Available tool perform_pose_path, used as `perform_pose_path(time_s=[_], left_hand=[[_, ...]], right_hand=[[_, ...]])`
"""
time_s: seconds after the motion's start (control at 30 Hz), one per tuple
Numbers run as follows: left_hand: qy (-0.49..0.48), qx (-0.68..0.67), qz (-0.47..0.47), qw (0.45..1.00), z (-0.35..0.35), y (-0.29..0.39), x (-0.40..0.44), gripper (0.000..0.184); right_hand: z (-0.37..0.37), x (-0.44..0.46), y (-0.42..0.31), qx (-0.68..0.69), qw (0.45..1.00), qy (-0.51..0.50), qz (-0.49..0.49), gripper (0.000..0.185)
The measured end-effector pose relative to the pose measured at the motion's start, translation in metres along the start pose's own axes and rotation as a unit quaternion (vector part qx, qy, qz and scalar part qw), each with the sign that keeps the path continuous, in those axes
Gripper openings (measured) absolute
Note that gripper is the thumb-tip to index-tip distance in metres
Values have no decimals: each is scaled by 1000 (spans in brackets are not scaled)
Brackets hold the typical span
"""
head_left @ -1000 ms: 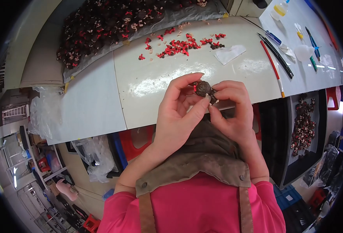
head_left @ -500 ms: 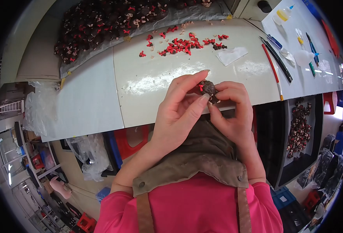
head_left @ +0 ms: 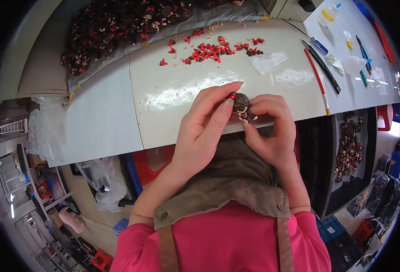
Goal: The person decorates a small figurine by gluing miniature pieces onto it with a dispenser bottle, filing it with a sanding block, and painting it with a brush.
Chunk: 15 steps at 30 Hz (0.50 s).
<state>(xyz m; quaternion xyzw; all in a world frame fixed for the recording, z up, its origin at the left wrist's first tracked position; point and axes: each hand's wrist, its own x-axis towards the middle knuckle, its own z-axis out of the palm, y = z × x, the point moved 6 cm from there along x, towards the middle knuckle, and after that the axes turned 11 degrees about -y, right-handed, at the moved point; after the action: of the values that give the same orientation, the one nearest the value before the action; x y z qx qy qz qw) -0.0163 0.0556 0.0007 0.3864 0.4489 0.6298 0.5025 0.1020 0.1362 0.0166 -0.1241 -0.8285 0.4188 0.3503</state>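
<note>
Just now lifted thumb (head_left: 218, 119) of left hand (head_left: 198, 127), leaving cream-and-red trim (head_left: 244, 113) accessible on small rounded dark-brown figurine (head_left: 242, 100); held it clamped between that and right hand (head_left: 276, 124).

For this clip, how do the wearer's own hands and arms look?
Left hand and right hand are ungloved, with no ring or watch visible. Forearms are bare below short, bright pink sleeves. An olive-brown apron has lighter brown straps.
</note>
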Motion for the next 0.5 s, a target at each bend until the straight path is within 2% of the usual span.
perform_pose_path(time_s=[0.5], left_hand=[[7, 26, 8, 1000, -1, 2, 2, 30]], right_hand=[[1, -9, 12, 76, 994, -4, 73, 35]])
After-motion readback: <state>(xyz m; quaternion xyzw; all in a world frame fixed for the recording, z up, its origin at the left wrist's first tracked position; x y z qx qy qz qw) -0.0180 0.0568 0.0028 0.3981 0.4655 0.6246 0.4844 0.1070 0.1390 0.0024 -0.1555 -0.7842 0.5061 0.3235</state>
